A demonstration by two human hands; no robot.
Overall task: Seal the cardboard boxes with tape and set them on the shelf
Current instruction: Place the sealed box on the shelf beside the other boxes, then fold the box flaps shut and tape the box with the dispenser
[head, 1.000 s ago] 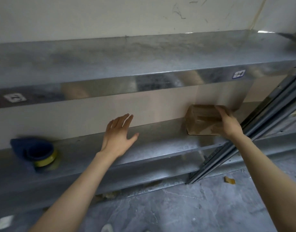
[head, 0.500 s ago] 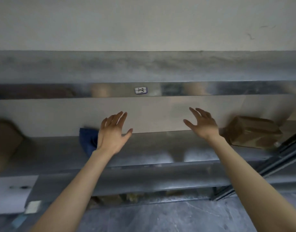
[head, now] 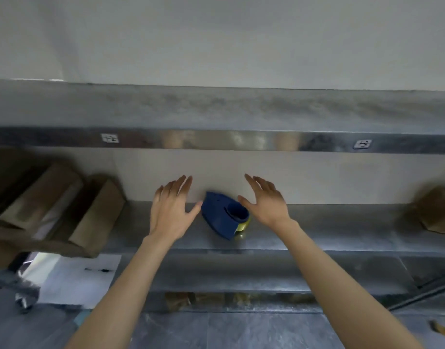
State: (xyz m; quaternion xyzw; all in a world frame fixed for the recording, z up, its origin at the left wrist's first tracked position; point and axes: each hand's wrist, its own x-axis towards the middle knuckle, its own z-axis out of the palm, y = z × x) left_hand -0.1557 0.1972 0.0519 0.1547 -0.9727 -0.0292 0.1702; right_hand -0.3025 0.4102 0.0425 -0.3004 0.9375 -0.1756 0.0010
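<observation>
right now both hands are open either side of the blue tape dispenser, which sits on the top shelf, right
Not the top shelf: the head view shows the blue tape dispenser on the lower shelf instead. The left hand and right hand are indeed open either side of it.

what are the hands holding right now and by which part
Nothing is held. The left hand and right hand are open, on either side of the blue tape dispenser lying on the shelf.
</observation>
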